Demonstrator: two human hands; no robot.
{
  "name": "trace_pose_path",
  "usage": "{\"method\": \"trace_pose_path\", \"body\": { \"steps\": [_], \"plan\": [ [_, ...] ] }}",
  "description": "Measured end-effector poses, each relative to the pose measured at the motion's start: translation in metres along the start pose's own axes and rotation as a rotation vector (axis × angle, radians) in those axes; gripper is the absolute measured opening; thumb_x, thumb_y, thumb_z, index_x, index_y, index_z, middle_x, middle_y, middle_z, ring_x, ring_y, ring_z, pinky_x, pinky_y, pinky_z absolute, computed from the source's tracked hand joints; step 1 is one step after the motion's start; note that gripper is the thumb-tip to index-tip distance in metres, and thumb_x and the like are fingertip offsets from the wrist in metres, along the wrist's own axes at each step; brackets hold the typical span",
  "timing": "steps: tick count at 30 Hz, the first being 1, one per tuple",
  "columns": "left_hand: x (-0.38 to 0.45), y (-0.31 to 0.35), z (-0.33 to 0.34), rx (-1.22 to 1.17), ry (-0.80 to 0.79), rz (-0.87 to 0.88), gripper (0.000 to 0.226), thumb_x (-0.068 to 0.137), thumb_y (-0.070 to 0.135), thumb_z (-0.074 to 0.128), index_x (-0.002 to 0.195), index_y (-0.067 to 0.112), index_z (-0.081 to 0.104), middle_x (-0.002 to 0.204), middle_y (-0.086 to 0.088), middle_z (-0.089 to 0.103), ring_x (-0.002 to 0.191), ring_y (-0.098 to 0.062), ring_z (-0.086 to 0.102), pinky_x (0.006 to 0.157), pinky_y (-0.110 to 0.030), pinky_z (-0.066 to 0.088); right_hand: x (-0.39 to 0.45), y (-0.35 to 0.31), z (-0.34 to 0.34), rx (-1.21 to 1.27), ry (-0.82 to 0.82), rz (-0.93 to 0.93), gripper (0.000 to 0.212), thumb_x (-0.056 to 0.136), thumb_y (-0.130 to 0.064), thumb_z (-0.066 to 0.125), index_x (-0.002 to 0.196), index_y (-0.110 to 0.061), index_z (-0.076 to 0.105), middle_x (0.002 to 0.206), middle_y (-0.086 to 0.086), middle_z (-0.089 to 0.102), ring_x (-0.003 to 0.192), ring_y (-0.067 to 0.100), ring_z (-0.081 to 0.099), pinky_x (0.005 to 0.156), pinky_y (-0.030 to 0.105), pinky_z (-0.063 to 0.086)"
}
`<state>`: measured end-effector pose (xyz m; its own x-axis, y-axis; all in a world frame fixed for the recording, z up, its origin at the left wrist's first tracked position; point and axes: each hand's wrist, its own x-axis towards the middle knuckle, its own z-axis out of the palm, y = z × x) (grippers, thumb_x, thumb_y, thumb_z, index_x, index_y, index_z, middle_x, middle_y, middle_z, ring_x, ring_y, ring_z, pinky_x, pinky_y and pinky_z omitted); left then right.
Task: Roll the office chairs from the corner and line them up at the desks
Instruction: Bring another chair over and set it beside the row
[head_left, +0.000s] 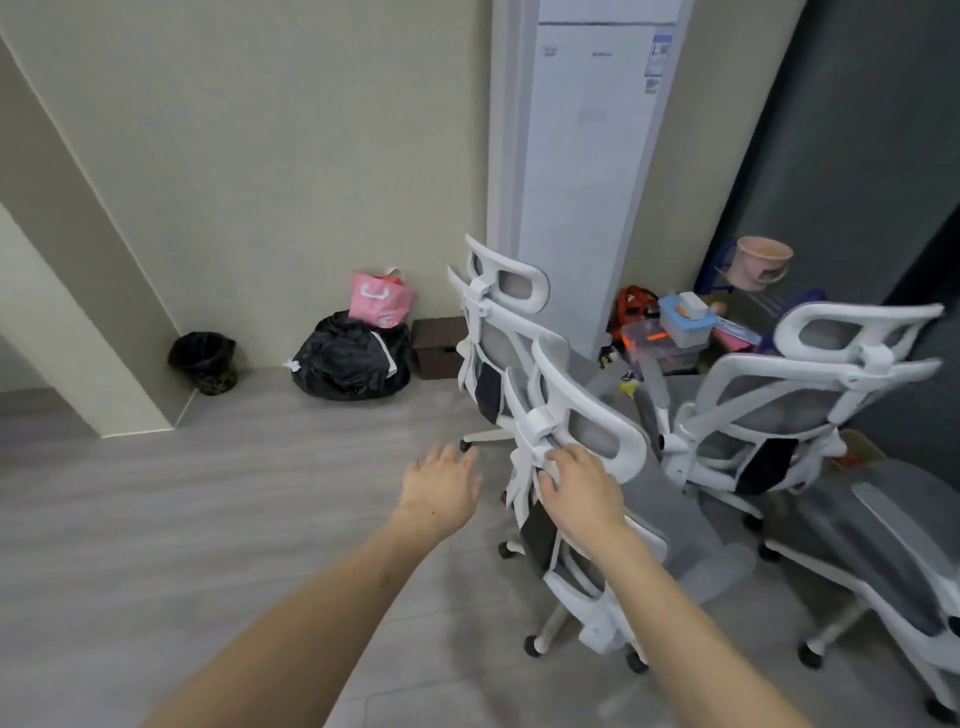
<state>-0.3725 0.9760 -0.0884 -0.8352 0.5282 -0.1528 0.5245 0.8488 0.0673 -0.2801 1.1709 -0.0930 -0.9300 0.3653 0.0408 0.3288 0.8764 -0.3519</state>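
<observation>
Nothing here can be read. The tall white air conditioner (592, 156) carries a small logo, a brand mark and a blue-and-white sticker (658, 60), all too blurred to make out. The pink bag (379, 299) bears only a white shape.

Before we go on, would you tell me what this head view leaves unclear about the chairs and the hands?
- Desks: none in view, so the target spots cannot be judged.
- Nearest chair: the right hand covers the frame where it rests; the grip is unclear.
- Right chair: its base is hidden behind another seat.
- Far chair: its seat hides behind the nearest chair.
- Left hand: open, off the chair.
</observation>
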Motion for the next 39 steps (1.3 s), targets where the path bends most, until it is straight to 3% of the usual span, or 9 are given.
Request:
{"method": "trace_pose_path", "body": {
  "steps": [5,10,14,17,22,27,33,39],
  "plan": [
    [0.097,-0.003,0.001,0.011,-0.039,0.174,0.051,0.106,0.041,0.037,0.155,0.026,0.036,0.152,-0.005,0.045,0.142,-0.028,0.039,0.106,-0.048,0.042,0.041,0.007,0.019,-0.007,-0.002,0.138,0.036,0.101,-0.037,0.047,0.131,-0.023,0.061,0.133,0.000,0.056,0.120,0.029,0.055,0.089,0.043,0.049],
    [0.180,-0.001,0.010,0.094,-0.057,0.424,0.049,0.105,0.041,0.037,0.152,0.027,0.038,0.152,-0.003,0.043,0.143,-0.026,0.036,0.108,-0.048,0.041,0.062,0.011,0.041,-0.041,-0.015,0.332,0.039,0.102,-0.041,0.048,0.136,-0.023,0.056,0.134,0.004,0.056,0.122,0.031,0.055,0.095,0.043,0.048],
    [0.237,-0.008,0.017,0.161,-0.104,0.590,0.055,0.108,0.042,0.031,0.161,0.028,0.026,0.169,-0.006,0.022,0.156,-0.030,0.017,0.119,-0.052,0.030,0.074,0.005,0.065,-0.042,0.039,0.499,0.038,0.099,-0.039,0.051,0.131,-0.020,0.058,0.132,0.007,0.057,0.122,0.031,0.053,0.098,0.045,0.048],
    [0.267,-0.023,0.023,0.230,-0.136,0.721,0.059,0.109,0.042,0.029,0.165,0.027,0.017,0.172,-0.009,0.010,0.159,-0.031,0.008,0.124,-0.054,0.020,0.079,-0.009,0.087,-0.047,0.092,0.617,0.041,0.097,-0.038,0.051,0.131,-0.016,0.062,0.140,0.011,0.054,0.133,0.033,0.047,0.106,0.049,0.046],
    [0.302,-0.053,0.029,0.275,-0.226,0.893,0.065,0.108,0.044,0.030,0.165,0.039,-0.002,0.174,-0.005,-0.008,0.160,-0.031,-0.005,0.126,-0.057,0.009,0.081,-0.038,0.111,-0.070,0.127,0.777,0.051,0.097,-0.037,0.053,0.146,-0.023,0.053,0.163,0.012,0.034,0.151,0.033,0.030,0.124,0.051,0.027],
    [0.332,-0.065,0.028,0.308,-0.298,0.942,0.068,0.106,0.058,0.026,0.160,0.048,-0.015,0.172,-0.001,-0.021,0.159,-0.032,-0.015,0.125,-0.061,-0.002,0.077,-0.053,0.116,-0.024,0.036,0.904,0.073,0.095,-0.037,0.056,0.160,-0.037,0.024,0.166,0.004,0.019,0.158,0.027,0.009,0.125,0.055,0.020],
    [0.331,-0.066,0.032,0.310,-0.376,1.001,0.074,0.101,0.072,0.024,0.158,0.051,-0.018,0.170,-0.004,-0.027,0.158,-0.033,-0.019,0.124,-0.062,-0.007,0.064,-0.056,0.117,-0.089,0.024,0.938,0.074,0.094,-0.044,0.058,0.158,-0.041,0.022,0.162,-0.001,0.024,0.155,0.020,0.011,0.123,0.055,0.021],
    [0.309,-0.056,0.028,0.325,-0.438,1.022,0.077,0.100,0.071,0.028,0.158,0.051,-0.018,0.169,-0.004,-0.029,0.156,-0.035,-0.022,0.122,-0.067,-0.007,0.037,-0.054,0.114,-0.085,-0.026,0.964,0.077,0.099,-0.051,0.052,0.161,-0.044,0.006,0.168,-0.001,0.012,0.158,0.020,0.003,0.127,0.055,0.004]
  ]
}}
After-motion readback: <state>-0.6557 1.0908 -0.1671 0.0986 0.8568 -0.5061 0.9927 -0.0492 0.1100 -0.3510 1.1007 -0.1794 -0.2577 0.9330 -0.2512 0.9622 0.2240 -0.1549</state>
